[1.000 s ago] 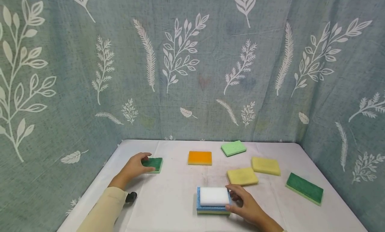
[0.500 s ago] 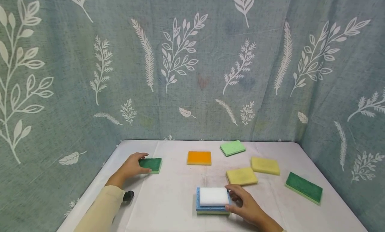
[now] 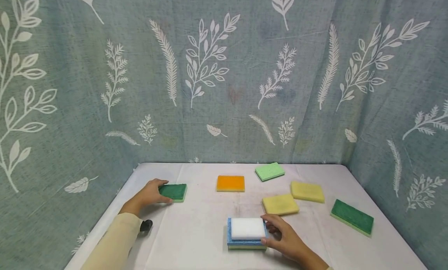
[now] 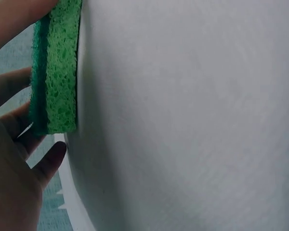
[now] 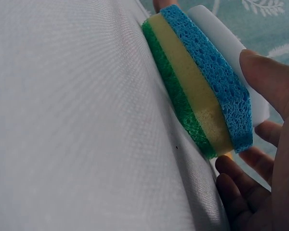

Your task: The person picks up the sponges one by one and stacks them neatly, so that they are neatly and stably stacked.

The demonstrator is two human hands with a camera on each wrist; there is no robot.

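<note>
A sponge with a dark green top and light green base (image 3: pixel 174 192) lies flat at the table's left. My left hand (image 3: pixel 148 194) is at its left end, fingers relaxed and spread, thumb along the near edge. In the left wrist view the fingers (image 4: pixel 12 86) are partly hidden behind the sponge (image 4: pixel 62 72). Front and centre stands a stack: a white sponge (image 3: pixel 247 228) on a blue sponge (image 3: pixel 245 242), on a yellow sponge with a green scouring side (image 5: pixel 188 86). My right hand (image 3: pixel 285 241) holds the stack's right end about the blue sponge, thumb near, fingers far.
Behind the stack lie an orange sponge (image 3: pixel 230 183), a light green sponge (image 3: pixel 270 172) and two yellow sponges (image 3: pixel 280 204), one slightly farther back. A dark green sponge (image 3: pixel 352 217) lies at the right. A leaf-patterned curtain (image 3: pixel 210 87) surrounds the white table (image 3: pixel 196 223).
My left hand has drawn back a little to the left along the green sponge, uncovering more of its top. The sponge itself, the stack and my right hand have kept their places.
</note>
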